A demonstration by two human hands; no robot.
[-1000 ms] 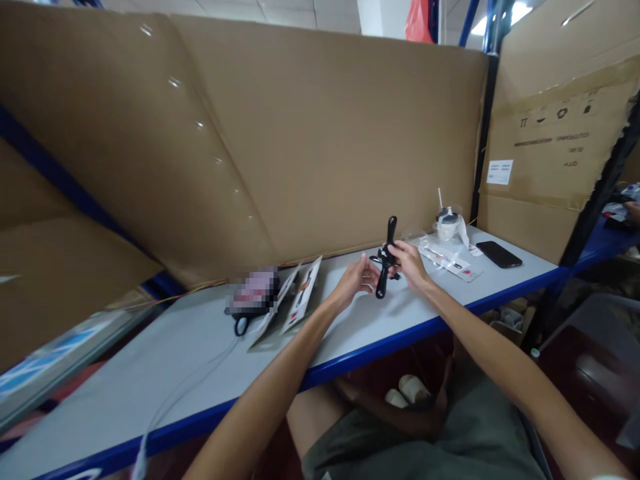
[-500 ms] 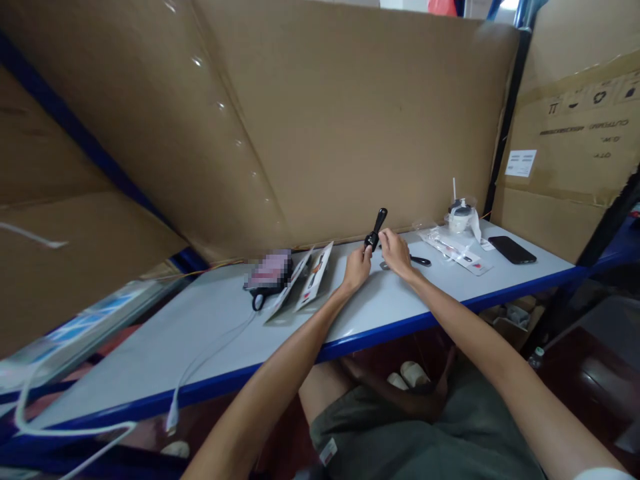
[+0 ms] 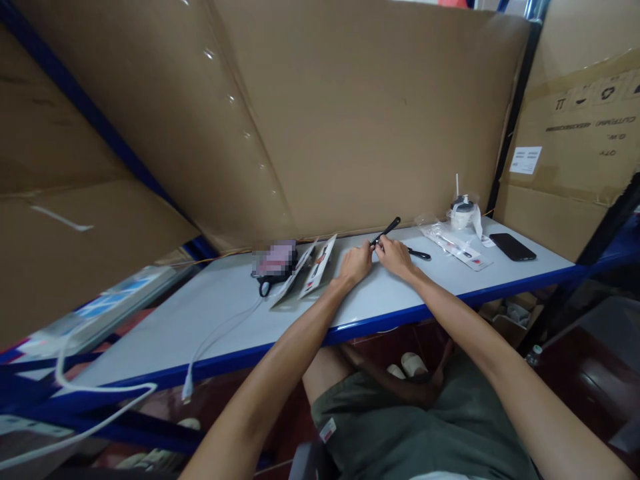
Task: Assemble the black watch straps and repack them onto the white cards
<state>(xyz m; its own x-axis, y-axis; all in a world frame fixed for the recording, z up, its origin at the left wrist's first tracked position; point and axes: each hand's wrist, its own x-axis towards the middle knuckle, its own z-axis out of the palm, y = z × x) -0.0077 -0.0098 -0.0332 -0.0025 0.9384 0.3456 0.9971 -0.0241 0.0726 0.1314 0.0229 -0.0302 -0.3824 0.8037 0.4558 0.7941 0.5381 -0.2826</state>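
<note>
At far left, a thin cable (image 3: 220,340) is trailing over the front edge of the worktop (image 3: 235,333), its plug hanging free. Beside it, a dark case (image 3: 275,260) is lying with its face blurred out. Two cards (image 3: 319,267) are resting aslant next to it, bearing red marks too small to read. At centre, the left hand (image 3: 357,262) is curling its fingers around the lower end of a black handle (image 3: 387,231), which is slanting up and rightward above the rear of the worktop. The right hand (image 3: 395,256) is gripping the same end with bent fingers, presumably to steady it from both sides. Just beyond, a second handle (image 3: 419,254) is protruding, its other end hidden. A clear packet (image 3: 453,247), a lidded cup (image 3: 463,213) and a phone (image 3: 513,247) are sitting farther right, perhaps to leave working room. The carton (image 3: 575,193) is showing inverted "QTY" and "G.W."; its white label (image 3: 525,160) is remaining illegible.
</note>
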